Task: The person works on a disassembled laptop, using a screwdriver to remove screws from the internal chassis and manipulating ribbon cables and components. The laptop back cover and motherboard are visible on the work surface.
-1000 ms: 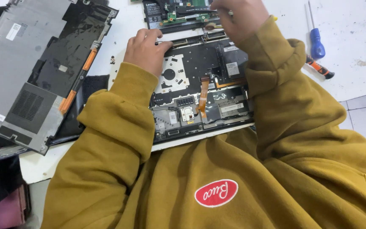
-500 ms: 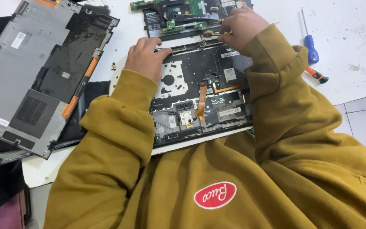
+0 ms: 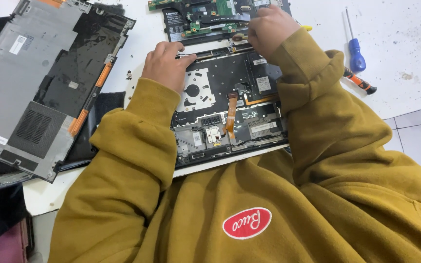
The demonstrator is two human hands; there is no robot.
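An opened black laptop chassis [image 3: 230, 104] lies in front of me with an orange ribbon cable down its middle. My left hand [image 3: 165, 64] grips its far left edge, fingers curled over the rim. My right hand [image 3: 270, 30] is closed over the far right edge, next to a green and black circuit board [image 3: 205, 17] lying just beyond the chassis. A small yellow tip [image 3: 307, 28] shows at the right side of that hand; I cannot tell if it is held. My mustard sleeves hide the chassis sides.
A grey and black laptop bottom cover [image 3: 45, 83] lies at the left, partly on a black pad. A blue-handled screwdriver [image 3: 355, 56] and an orange-and-black tool [image 3: 361, 83] lie on the white table [image 3: 405, 44] at the right. Floor tiles [image 3: 415, 136] show past the table's edge.
My right hand has come back from over the circuit board to the chassis's far edge. My left hand has stayed on the far left edge.
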